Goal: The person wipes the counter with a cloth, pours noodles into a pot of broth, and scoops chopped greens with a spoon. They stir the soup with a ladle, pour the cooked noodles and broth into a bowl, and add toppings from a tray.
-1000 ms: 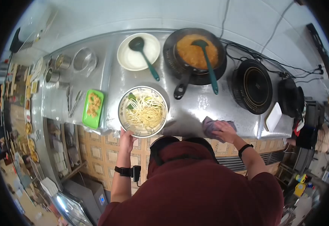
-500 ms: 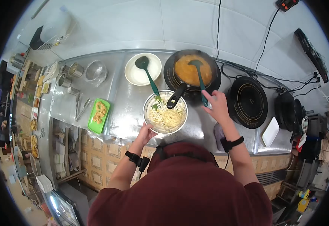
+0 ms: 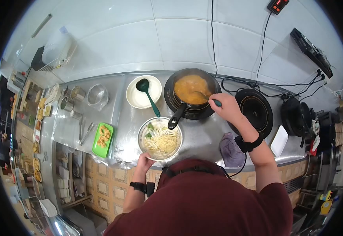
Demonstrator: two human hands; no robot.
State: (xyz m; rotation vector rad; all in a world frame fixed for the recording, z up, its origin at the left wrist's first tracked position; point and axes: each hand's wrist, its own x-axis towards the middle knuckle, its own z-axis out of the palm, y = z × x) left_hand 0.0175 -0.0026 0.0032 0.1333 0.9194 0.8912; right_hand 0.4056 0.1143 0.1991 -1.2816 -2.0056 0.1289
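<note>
My left hand (image 3: 144, 162) pinches the near rim of a patterned bowl (image 3: 141, 146), its thumb at the edge. Pale noodles (image 3: 168, 142), bean sprouts (image 3: 150, 144) and some green leaves fill this bowl. My right hand (image 3: 227, 107) is wrapped round the handle of a dark green ladle (image 3: 217, 103), whose head is partly sunk in orange soup (image 3: 190, 88). The soup is in a black pan (image 3: 183, 103) with its handle pointing toward the bowl. Another green ladle (image 3: 148, 90) rests across a white bowl (image 3: 132, 101) behind the noodles.
A green tray (image 3: 97, 151) of fried pieces lies at left, near metal tongs (image 3: 86, 133) and a plastic-lined container (image 3: 98, 96). At right are a black induction cooker (image 3: 256, 114), a purple cloth (image 3: 232, 151), a white tray (image 3: 279, 141) and cables along the wall.
My right hand has closed further round the ladle, and its handle has swung to the right over the pan. My left hand stays on the noodle bowl. The camera view has shifted.
</note>
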